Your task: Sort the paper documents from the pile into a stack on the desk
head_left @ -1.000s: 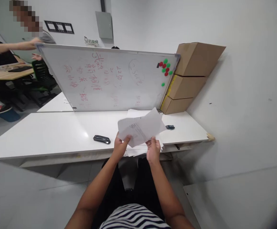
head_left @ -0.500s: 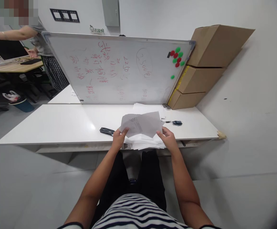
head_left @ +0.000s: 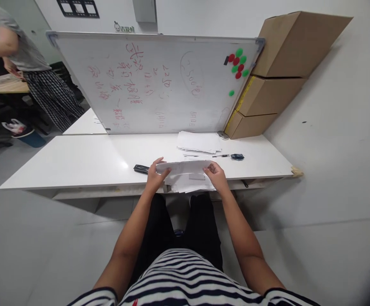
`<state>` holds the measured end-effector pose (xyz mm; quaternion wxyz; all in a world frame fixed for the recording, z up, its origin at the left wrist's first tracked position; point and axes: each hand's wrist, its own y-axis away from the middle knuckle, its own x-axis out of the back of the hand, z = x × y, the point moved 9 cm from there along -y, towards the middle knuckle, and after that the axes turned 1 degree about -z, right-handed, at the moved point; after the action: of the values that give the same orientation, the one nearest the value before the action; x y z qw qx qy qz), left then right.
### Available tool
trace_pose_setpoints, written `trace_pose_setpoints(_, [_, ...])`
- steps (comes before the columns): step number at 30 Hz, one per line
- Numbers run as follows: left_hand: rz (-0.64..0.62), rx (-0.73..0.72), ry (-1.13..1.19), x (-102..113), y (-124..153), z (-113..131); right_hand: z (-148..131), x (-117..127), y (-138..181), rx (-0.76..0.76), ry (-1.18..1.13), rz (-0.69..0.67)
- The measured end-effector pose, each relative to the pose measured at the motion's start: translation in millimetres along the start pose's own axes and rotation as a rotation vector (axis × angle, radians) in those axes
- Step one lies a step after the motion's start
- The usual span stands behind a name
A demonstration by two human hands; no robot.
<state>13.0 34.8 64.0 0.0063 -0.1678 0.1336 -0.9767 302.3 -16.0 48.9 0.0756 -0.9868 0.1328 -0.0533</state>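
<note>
My left hand point(head_left: 156, 175) grips the left end of a white paper sheet point(head_left: 185, 167), thumb in front. At the opposite end, my right hand point(head_left: 215, 174) pinches the same paper. It is held tilted over a stack of papers point(head_left: 191, 183) at the desk's front edge. Just left of my left hand lies a black stapler-like tool point(head_left: 141, 169), partly hidden by the hand. Farther back, a second pile of papers point(head_left: 199, 141) rests near the whiteboard. A pen point(head_left: 221, 156) and a small dark blue object point(head_left: 237, 157) lie to the right.
A whiteboard point(head_left: 159, 85) with red writing and magnets stands along the back of the white desk point(head_left: 76, 161). Cardboard boxes point(head_left: 280, 51) are stacked at the right. Another person point(head_left: 28, 55) stands at the far left, near a blue bin point(head_left: 32, 138).
The paper has tipped from facing me to a flatter, more edge-on angle, still between both hands. More of the rear pile shows. The person at the left has shifted, and my view has moved slightly.
</note>
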Motion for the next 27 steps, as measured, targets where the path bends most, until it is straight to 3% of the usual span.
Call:
trace_pose_setpoints(6, [-0.089, 0.110, 0.251, -6.8, -6.4, -19.1, 6.7, -16.2, -3.7, -0.016, 0.087, -0.070])
trace_pose_setpoints(11, [-0.047, 0.158, 0.407, -17.3, -0.2, -21.6, -1.0, -24.4, 2.2, -0.008, 0.041, -0.053])
trace_pose_setpoints(15, [-0.048, 0.111, 0.319, -22.8, 7.2, -4.5, -11.5, -28.0, 14.3, 0.054, 0.061, -0.004])
trace_pose_setpoints(22, [-0.007, 0.096, 0.190, -29.7, 15.2, 2.7, 6.4, -22.7, 28.9, -0.041, 0.189, 0.173])
trace_pose_setpoints(27, [0.004, 0.117, 0.195, -28.6, 16.9, -7.1, 9.9, -29.2, 32.9, -0.024, 0.219, 0.104])
